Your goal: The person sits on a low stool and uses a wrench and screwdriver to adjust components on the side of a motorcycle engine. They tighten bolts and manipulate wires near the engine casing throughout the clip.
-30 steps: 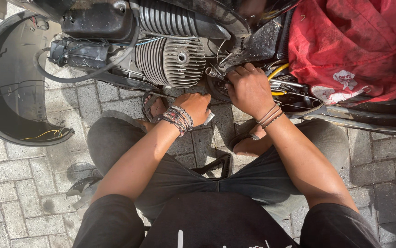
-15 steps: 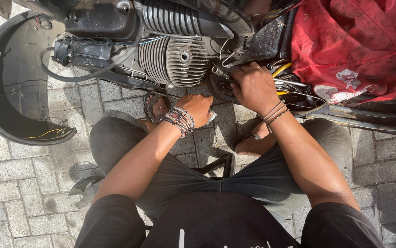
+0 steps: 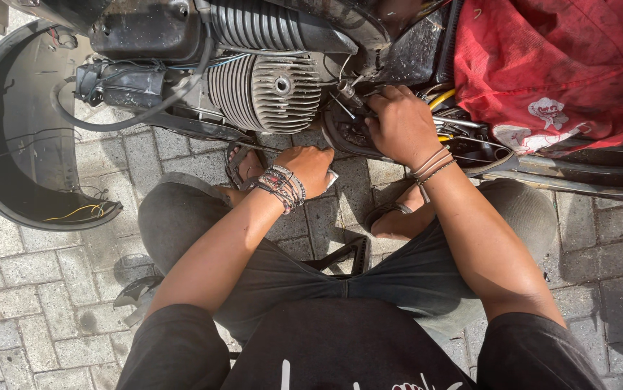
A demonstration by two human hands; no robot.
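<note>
The right hand curls closed around a slim metal tool at two o'clock from the ribbed cylinder head. The left hand, fisted, pinches a small shiny piece at six o'clock.

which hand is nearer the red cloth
Right. The right hand works at the engine just left of the red cloth; the left hand sits lower, farther left.

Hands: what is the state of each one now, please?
Left hand: closed around a small silvery object.
Right hand: closed on a dark metal tool by the engine.
</note>
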